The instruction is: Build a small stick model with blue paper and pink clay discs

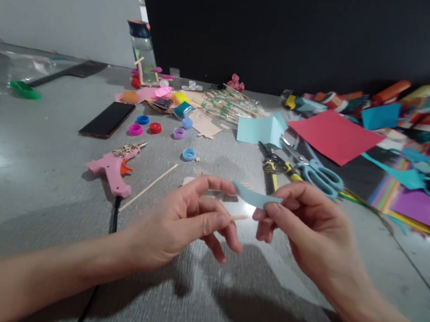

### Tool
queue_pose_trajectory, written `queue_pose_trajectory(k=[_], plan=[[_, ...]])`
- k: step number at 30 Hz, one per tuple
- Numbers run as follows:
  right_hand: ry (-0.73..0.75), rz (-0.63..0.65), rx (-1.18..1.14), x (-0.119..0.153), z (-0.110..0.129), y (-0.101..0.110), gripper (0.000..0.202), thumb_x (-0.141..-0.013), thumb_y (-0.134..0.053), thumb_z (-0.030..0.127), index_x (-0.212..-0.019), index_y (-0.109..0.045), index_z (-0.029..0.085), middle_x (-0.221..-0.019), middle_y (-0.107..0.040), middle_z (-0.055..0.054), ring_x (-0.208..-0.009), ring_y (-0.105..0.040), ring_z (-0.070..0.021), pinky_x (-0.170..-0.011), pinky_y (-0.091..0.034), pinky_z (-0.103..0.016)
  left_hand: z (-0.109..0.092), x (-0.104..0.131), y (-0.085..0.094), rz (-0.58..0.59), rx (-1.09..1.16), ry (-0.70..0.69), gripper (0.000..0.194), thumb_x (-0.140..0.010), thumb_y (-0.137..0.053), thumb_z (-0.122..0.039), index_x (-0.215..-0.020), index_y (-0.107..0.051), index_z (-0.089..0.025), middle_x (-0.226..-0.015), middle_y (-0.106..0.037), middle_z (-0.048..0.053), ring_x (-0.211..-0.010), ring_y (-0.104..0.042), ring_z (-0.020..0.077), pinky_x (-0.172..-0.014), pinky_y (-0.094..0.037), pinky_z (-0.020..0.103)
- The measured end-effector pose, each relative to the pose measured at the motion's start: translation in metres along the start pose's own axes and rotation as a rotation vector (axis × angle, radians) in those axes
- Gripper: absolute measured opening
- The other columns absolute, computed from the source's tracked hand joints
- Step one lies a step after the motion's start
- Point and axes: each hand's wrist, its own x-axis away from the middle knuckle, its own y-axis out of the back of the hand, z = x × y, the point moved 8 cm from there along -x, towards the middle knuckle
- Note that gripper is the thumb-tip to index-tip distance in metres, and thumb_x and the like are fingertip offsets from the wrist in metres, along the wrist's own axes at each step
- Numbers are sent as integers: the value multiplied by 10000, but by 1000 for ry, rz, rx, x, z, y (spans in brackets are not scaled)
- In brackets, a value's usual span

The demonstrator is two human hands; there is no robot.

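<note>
Between my two hands hangs a narrow light blue paper strip [256, 197], slightly curved. My right hand [303, 224] pinches its right end between thumb and fingers. The index fingertip of my left hand [198, 213] touches the strip's left end. A thin wooden stick [239, 217] is pinched between the thumb and fingers of my left hand, its tip pointing right. Both hands are raised above the grey table, and they partly hide small pieces lying behind them.
A pink glue gun [114, 171] and a loose stick [149, 186] lie left of my hands. Beyond are a phone [108, 119], bottle caps [189, 154], pliers [270, 172], blue-handled scissors [322, 178] and red paper [335, 136]. A bottle [139, 48] stands at the back.
</note>
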Motion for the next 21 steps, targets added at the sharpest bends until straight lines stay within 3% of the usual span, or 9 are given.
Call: queue_pose_trajectory(k=[6,11,15,21], plan=[[-23,61,5,5,1,-9,84,-917,-727,190,-887,-653,216,-767,-769,13,-569,-696,-92,-542,-566,-185,3,2,5,-83,-9,3,123,-990,-614,-235,-1058,-531,-175,-830,-795,38,-699,-721,101,-661,-598,204],[-12,77,-25,6,1,-7,83,-915,-732,204,-902,-652,223,-767,-767,12,-564,-693,-106,-550,-572,-212,0,1,8,-103,33,-84,295,-1001,-602,-229,-1279,-508,-199,-957,-805,61,-898,-762,163,-764,-629,278],[-49,116,-35,5,-4,-7,82,-926,-721,215,-899,-644,228,-771,-749,17,-585,-693,-115,-561,-566,-232,4,1,5,-65,44,-20,112,-999,-605,-234,-1059,-661,-158,-974,-801,60,-898,-761,148,-806,-620,259],[-128,302,221,10,-6,-16,131,-975,-651,324,-898,-653,217,-799,-707,-20,-719,-659,-146,-638,-516,-262,2,2,7,-100,28,-34,84,-975,-618,-222,-938,-659,-158,-793,-743,6,-707,-713,115,-674,-612,236]])
